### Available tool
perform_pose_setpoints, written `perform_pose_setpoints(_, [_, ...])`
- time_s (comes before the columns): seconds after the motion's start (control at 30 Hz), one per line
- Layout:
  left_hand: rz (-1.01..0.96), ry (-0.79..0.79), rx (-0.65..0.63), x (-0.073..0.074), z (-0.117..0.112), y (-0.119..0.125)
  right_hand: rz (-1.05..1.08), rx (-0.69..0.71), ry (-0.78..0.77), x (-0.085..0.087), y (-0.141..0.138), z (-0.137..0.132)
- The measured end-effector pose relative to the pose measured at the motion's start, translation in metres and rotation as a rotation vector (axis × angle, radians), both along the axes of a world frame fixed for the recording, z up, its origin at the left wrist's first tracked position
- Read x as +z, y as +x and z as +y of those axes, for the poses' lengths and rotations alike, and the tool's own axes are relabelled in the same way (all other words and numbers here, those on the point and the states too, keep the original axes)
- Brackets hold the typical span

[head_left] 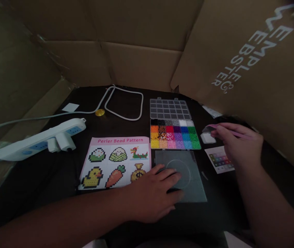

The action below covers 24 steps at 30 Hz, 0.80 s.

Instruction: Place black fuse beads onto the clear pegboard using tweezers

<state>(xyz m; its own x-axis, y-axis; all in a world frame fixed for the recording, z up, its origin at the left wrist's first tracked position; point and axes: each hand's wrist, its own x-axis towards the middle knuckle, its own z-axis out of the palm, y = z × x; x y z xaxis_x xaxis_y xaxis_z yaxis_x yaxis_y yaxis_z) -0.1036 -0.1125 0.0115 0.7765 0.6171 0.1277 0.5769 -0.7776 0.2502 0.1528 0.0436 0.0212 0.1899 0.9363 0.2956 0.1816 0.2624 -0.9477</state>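
Left hand: the left hand (153, 196) is laid over the near-left part of the clear pegboard (197, 189), its fingers spread apart; nothing is seen gripped.
Right hand: the pink tweezers (237, 132) are clamped between the fingers of the right hand (240, 146), above the surface (126, 129) at the right; whether the tips are closed cannot be told.
White container: the small white container (209, 138) is placed just beside the tweezers' tip end, right of the bead box (175, 149).
Beads: sorted mostly by colour into the bead box, beyond the pegboard; its lid (170, 109) is opened to the far side.
Pattern sheet: the pattern sheet (115, 165) is set left of the pegboard, its near-right corner covered by the left hand.
Colour card: the colour card (218, 160) is partly hidden by the right hand.
Far left: a power strip (43, 139) is seen, with plugs inserted.
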Motion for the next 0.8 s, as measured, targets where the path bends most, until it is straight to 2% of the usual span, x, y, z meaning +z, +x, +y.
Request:
perform_pose_setpoints(0.13, [0.012, -0.020, 0.002, 0.001, 0.001, -0.001, -0.093, -0.027, -0.037, 0.003, -0.010, -0.002])
perform_pose_setpoints(0.27, [-0.013, -0.003, 0.006, -0.001, 0.000, -0.002, -0.079, -0.011, -0.040, 0.004, -0.022, -0.007])
perform_pose_setpoints(0.4, [-0.033, 0.016, 0.016, -0.004, 0.000, -0.001, -0.088, 0.154, -0.005, 0.000, -0.044, -0.023])
perform_pose_setpoints(0.53, [-0.032, 0.036, 0.013, -0.005, 0.000, 0.001, -0.215, 0.330, 0.159, 0.001, -0.071, -0.041])
perform_pose_setpoints(0.67, [-0.028, 0.034, 0.009, -0.005, -0.001, 0.001, -0.271, 0.370, 0.217, 0.008, -0.088, -0.043])
perform_pose_setpoints(0.8, [-0.047, 0.030, 0.019, -0.006, -0.002, 0.001, -0.252, 0.374, 0.142, 0.009, -0.100, -0.038])
